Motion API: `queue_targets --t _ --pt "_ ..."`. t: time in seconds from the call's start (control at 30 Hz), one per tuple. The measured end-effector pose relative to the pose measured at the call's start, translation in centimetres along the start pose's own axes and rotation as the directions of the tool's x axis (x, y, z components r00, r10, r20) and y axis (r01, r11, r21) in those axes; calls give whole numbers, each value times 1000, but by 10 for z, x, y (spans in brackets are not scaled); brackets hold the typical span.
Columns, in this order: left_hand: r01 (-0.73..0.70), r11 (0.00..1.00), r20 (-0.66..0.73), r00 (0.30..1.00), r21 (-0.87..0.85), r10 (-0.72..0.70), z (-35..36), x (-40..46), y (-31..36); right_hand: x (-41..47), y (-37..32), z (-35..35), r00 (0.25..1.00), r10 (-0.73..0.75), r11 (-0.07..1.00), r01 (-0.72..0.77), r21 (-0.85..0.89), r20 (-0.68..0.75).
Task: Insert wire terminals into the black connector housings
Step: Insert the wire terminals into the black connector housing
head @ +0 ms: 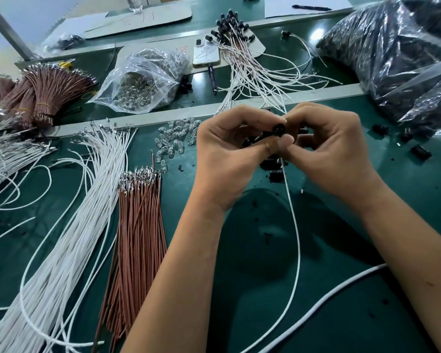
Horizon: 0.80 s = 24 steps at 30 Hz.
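Both hands meet above the green table. My left hand (229, 146) pinches a small round black connector housing (278, 129) between thumb and fingers. My right hand (331, 146) pinches the same housing from the other side, fingers curled. A white wire (297, 238) hangs down from under the housing and curves toward the front edge. Its terminal end is hidden between my fingers. Loose black housings (275, 164) lie on the table under my hands.
White wires (69, 225) and brown wires (138, 238) lie at left. Small clear bulbs (176, 141) sit left of my hands, a bag of them (143, 80) behind. Finished wired housings (242, 47), a phone (206, 53), and a large bag (397, 54) sit at the back.
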State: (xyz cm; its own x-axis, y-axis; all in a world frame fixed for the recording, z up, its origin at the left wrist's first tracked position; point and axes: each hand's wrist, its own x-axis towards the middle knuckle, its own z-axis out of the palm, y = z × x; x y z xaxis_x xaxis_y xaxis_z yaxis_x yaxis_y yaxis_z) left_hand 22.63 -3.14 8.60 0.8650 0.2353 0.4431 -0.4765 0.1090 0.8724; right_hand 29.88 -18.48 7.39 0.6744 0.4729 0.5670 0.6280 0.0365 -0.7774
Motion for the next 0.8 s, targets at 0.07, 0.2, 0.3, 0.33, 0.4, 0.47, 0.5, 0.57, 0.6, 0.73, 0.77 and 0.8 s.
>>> queue_targets --t 0.07,0.2,0.3,0.33,0.4,0.47,0.5,0.57,0.6,0.73,0.77,0.8 --pt "4 1000 -25 1000 8 -4 -1 0 0 -1 -2 1 999 24 999 -25 -37 -36" --pt "1 1000 -82 997 18 0 -3 1 1 -3 -5 3 995 -58 974 40 -223 -77" --pt "-3 1000 -115 993 7 4 -3 1 2 -4 -10 10 988 -133 946 104 -308 -74" --pt "-4 1000 -125 992 2 4 -3 2 2 -4 -11 12 987 -142 936 111 -333 -70" --pt "0 1000 -142 990 -10 -1 -1 1 1 -4 -10 15 988 -136 925 101 -367 -69" --pt "8 1000 -159 987 -19 -11 2 1 1 -4 -8 14 990 -119 929 84 -360 -77" --pt "11 1000 -167 986 -13 -13 3 1 1 -5 -7 14 991 -109 937 76 -340 -78" --pt "14 1000 -181 983 -1 -14 6 1 0 -5 -7 16 993 -89 956 63 -286 -79" --pt "12 1000 -185 983 1 -12 6 1 0 -5 -7 16 993 -80 964 56 -259 -81" --pt "-4 1000 -180 984 23 8 6 1 -1 -4 -6 16 995 -61 978 42 -206 -84" --pt "-7 1000 -178 984 28 12 5 1 -1 -4 -6 15 995 -65 976 47 -215 -79" --pt "-10 999 -178 984 34 15 5 0 -1 -4 -5 15 994 -76 971 57 -232 -74"
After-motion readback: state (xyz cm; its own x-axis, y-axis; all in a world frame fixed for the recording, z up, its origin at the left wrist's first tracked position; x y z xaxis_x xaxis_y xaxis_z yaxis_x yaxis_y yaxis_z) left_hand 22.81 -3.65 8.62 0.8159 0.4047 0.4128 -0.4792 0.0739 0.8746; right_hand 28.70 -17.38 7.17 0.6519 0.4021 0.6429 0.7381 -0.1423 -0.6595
